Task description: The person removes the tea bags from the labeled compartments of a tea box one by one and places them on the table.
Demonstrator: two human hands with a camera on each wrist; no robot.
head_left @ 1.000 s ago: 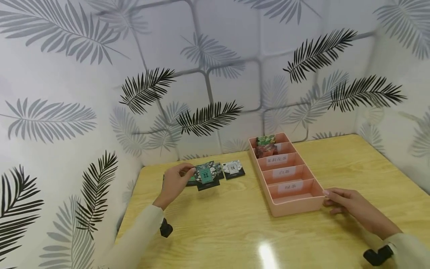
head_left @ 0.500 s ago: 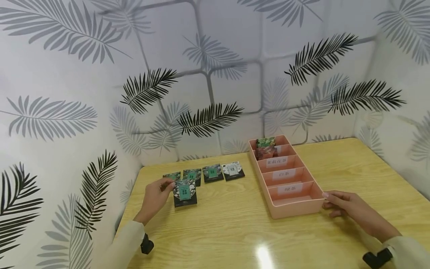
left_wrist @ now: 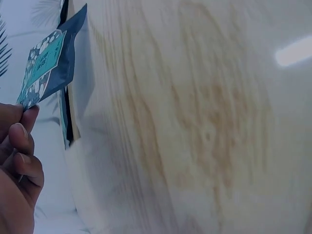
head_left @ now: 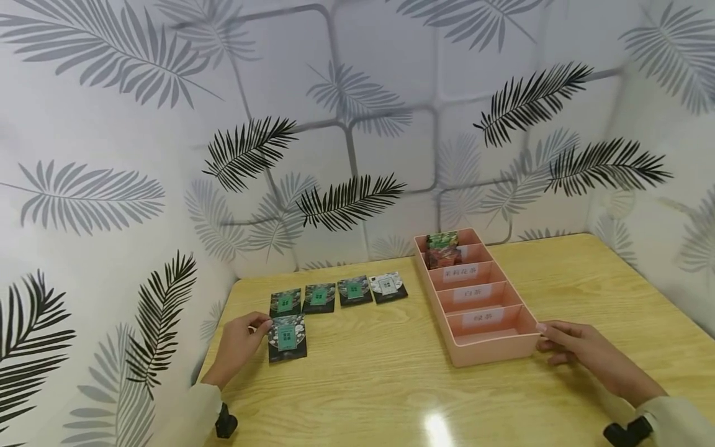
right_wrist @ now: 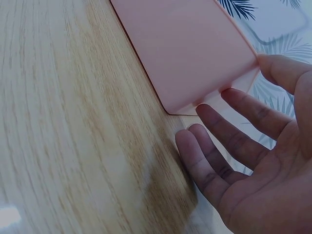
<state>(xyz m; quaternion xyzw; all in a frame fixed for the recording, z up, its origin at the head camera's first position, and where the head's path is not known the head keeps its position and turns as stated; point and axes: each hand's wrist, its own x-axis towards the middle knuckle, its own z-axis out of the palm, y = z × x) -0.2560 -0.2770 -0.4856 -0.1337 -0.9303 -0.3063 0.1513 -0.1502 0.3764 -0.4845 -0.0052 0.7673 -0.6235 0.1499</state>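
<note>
In the head view my left hand [head_left: 240, 344] pinches a square tea sachet [head_left: 287, 338] by its corner. The left wrist view shows this sachet [left_wrist: 46, 63], dark with a teal label, tilted between thumb and forefinger. Behind it lie two green-labelled sachets [head_left: 319, 298] [head_left: 286, 302], then another green one [head_left: 354, 290] and a white-and-black one [head_left: 388, 286], all in a row. My right hand [head_left: 575, 347] holds the near right corner of a pink divided box [head_left: 494, 352]; the right wrist view shows the thumb at its rim and fingertips [right_wrist: 204, 109] against its wall.
The box has several compartments with handwritten paper labels [head_left: 483, 316]. A green sachet [head_left: 442, 239] and a red sachet [head_left: 444, 257] stand in its far compartments. A wall with a leaf print [head_left: 391, 143] rises behind the wooden table [head_left: 357, 385].
My left hand has carried the sachet left and toward me, from over the row to in front of its left end. The right hand stays at the box corner.
</note>
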